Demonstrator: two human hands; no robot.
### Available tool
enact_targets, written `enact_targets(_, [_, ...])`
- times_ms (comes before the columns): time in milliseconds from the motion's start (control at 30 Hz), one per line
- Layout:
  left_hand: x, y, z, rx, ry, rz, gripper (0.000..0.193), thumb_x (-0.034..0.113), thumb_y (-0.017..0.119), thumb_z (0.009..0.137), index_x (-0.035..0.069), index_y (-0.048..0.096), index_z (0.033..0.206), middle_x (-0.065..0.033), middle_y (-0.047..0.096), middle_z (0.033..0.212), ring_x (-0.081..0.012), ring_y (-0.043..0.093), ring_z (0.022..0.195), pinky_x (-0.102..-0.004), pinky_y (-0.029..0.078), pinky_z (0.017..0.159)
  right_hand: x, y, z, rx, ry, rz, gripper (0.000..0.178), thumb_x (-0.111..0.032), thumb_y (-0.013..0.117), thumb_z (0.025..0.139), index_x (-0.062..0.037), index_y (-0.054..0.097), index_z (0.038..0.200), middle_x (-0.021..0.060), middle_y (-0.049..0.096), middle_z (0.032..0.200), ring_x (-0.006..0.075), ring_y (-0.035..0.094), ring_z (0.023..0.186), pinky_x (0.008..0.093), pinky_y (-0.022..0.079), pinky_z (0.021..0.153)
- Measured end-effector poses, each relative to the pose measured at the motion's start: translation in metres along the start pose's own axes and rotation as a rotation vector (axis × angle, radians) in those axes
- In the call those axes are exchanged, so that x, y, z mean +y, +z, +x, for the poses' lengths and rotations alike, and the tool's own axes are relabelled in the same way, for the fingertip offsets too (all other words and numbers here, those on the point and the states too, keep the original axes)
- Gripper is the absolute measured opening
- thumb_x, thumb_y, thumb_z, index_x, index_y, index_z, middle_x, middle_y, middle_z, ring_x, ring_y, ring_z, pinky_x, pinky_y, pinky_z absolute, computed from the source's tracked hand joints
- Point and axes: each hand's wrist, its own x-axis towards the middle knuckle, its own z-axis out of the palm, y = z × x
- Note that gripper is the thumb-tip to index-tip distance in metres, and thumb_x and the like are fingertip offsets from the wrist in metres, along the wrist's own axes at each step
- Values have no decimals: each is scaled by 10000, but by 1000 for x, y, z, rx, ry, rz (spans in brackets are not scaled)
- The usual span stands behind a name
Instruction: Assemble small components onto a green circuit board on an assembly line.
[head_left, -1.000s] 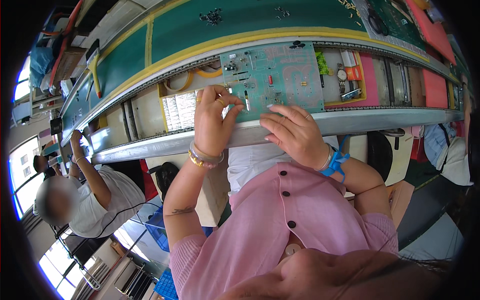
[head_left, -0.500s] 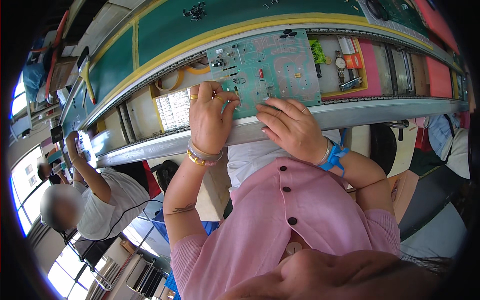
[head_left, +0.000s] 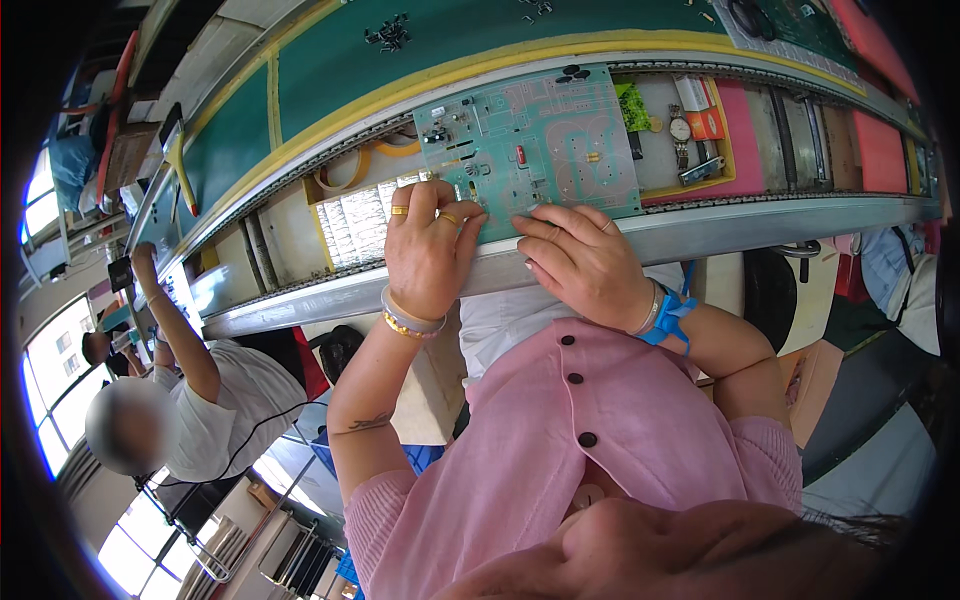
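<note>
A green circuit board [head_left: 560,185] lies across the rails of a conveyor, with small components standing on it, among them a red one [head_left: 520,155] and several black ones near its far corner. My left hand [head_left: 425,250] is at the board's near left corner, fingers curled and thumb and fingertips drawn together low over the board. Whatever they pinch, if anything, is hidden. At the near edge, my right hand [head_left: 585,260] rests with fingers stretched out and fingertips touching the board; nothing shows in it. A blue band circles the right wrist.
Beyond the rail, loose black components [head_left: 388,34] lie on a green bench. Right of the board, a yellow-edged tray [head_left: 730,165] holds a wristwatch [head_left: 680,130]. Tape rolls [head_left: 343,170] lie left of it. A yellow-handled brush [head_left: 182,175] and a co-worker [head_left: 235,400] are at the left.
My left hand has shifted slightly toward me and to the right, still curled at the board's corner. My right hand stays almost in place. The co-worker's raised arm has moved a little.
</note>
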Motion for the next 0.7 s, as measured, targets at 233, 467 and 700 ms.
enact_targets(233, [-7, -7, 1, 38, 38, -72, 170, 68, 750, 618, 87, 682, 772, -35, 547, 799, -232, 508, 764, -344, 437, 651, 1, 0, 0, 7, -10, -2, 239, -91, 673, 717, -90, 601, 945, 27, 612, 1134, 203, 537, 1069, 358, 412, 887])
enact_targets(467, [-58, -22, 73, 156, -26, -12, 171, 99, 766, 625, 101, 705, 785, -43, 594, 812, -255, 522, 798, -366, 435, 695, 2, -2, -2, 40, -51, -40, 238, -97, 669, 717, -97, 623, 950, 16, 609, 1135, 207, 524, 1083, 353, 409, 894])
enact_targets(700, [-135, -4, 130, 215, 60, 160, 144, 175, 752, 660, 128, 717, 791, -40, 606, 874, -263, 530, 852, -360, 455, 744, 2, -1, -6, 58, -67, -35, 240, -99, 668, 714, -110, 639, 951, 0, 618, 1101, 196, 528, 1067, 341, 411, 882])
